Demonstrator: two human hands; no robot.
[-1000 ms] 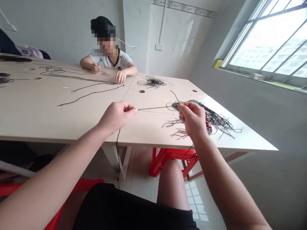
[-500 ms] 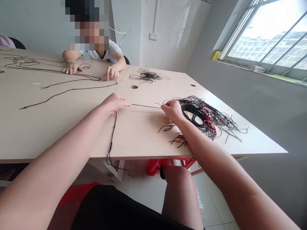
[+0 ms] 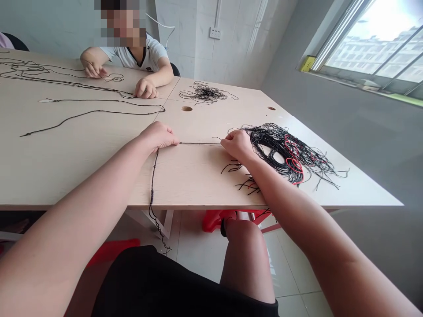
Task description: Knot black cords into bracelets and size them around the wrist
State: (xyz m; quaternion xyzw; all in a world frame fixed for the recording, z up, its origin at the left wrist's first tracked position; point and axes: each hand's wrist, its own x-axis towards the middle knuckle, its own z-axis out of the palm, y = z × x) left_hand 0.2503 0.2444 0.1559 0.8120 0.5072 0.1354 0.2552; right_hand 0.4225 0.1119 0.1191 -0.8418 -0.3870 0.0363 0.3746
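A thin black braided cord (image 3: pixel 200 143) runs taut between my two hands, just above the table. My left hand (image 3: pixel 159 135) pinches it at one end of that stretch. From under this hand the rest of the cord hangs across the table and over its front edge, ending in loose strands. My right hand (image 3: pixel 237 143) grips the other end in a closed pinch; a short thin tip sticks out beside the fingers. Just right of it lies a big bundle of black cords (image 3: pixel 276 149) with a few red ones, partly covered by my right hand and forearm.
A person (image 3: pixel 145 57) sits across the table (image 3: pixel 82 176), both hands on black cords there. A loose tangle of thin black cord (image 3: pixel 207 93) lies at the back near a round hole (image 3: pixel 187 108). Another dark cord (image 3: pixel 99 111) is looped left of my left hand. Red stools stand below.
The view has tilted down slightly. My hands keep their pinch on the cord, which now stretches nearly level. The other person's hands have shifted, and the cord's hanging end has swung left.
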